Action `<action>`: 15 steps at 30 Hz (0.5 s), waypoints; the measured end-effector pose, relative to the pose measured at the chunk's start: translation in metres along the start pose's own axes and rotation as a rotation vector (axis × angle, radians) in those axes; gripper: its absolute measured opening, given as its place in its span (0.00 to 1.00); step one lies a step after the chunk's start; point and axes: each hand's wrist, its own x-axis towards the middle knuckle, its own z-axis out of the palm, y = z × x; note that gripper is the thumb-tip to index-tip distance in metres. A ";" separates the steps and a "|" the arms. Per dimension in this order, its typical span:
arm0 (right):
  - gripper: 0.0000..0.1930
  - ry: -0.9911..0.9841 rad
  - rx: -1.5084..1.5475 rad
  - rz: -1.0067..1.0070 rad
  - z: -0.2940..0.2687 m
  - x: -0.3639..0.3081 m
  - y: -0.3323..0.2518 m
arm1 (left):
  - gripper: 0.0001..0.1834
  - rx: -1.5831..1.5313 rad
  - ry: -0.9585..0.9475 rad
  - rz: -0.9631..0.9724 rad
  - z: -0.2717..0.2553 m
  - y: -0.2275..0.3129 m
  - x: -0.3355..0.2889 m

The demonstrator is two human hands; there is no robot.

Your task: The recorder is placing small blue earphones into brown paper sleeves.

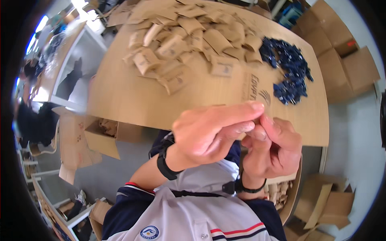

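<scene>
My left hand [213, 130] and my right hand [271, 146] are raised in front of my chest, over the table's near edge. Both are closed in a pinch, with thumbs and fingertips meeting. Whatever sits between the fingertips is too small or hidden to make out. Just beyond them shows a flat brown cardboard piece with dark print [253, 86]; I cannot tell whether the fingers touch it. Farther off, a heap of brown cardboard pillow boxes [173, 46] covers the far left and middle of the table. A pile of dark blue small items [291, 72] lies at the right.
The wooden table [120, 100] spans the area ahead. An open carton [102, 136] stands at its left, and another carton holding brown pieces [297, 184] is beside my right arm. More cartons [333, 52] stack at the far right, others [325, 205] at the lower right.
</scene>
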 end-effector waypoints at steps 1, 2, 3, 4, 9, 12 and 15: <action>0.13 0.040 0.063 -0.031 0.001 -0.001 0.001 | 0.11 -0.036 0.048 0.033 0.002 -0.001 0.003; 0.12 0.073 0.137 -0.065 0.001 -0.001 0.003 | 0.09 -0.060 0.104 0.066 0.004 -0.001 0.005; 0.12 0.073 0.117 -0.051 0.002 0.000 0.004 | 0.09 -0.077 0.100 0.049 0.005 0.000 0.007; 0.12 0.084 0.219 -0.005 0.003 0.002 0.004 | 0.10 -0.047 0.090 0.056 0.006 0.000 0.009; 0.16 -0.107 0.178 0.065 -0.023 -0.002 0.009 | 0.09 0.097 -0.052 0.039 -0.002 0.006 0.004; 0.20 -0.256 -0.227 -0.092 -0.032 0.020 0.016 | 0.10 -0.252 -0.157 -0.429 -0.008 0.020 -0.003; 0.16 -0.353 -0.302 -0.140 -0.028 0.015 0.019 | 0.10 -0.690 -0.213 -0.629 0.005 0.022 -0.018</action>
